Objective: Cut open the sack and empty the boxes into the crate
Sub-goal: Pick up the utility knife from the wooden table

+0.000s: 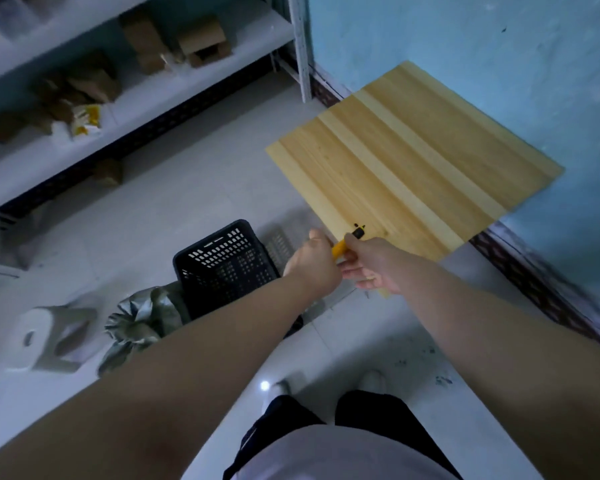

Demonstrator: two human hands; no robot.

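**Cutter held between both my hands at the table's near corner**

The cutter [342, 247], yellow with a black tip, sits between my two hands just over the near corner of the wooden table top [416, 161]. My left hand [312, 263] shows me its back, fingers curled round the cutter's rear end. My right hand [373, 270] pinches the front part. Its thumb lies on top close to the black tip, and the other fingers reach underneath toward my left hand. Both arms are stretched forward and down and the forearms converge. The left forearm crosses over the near right corner of the crate [222, 268].

The crate is black with slotted walls and stands on the pale floor just left of my left hand. The sack [139, 323], grey and shiny with a bunched, gathered top, lies against the crate's near left side. My left forearm hides its lower part.

Further left a paper roll [28, 337] rests on the floor. White shelving [153, 95] runs along the far left and carries blurred cardboard boxes [201, 41]. A blue wall [499, 64] stands behind the table. My pale shoes [373, 381] show below my arms.
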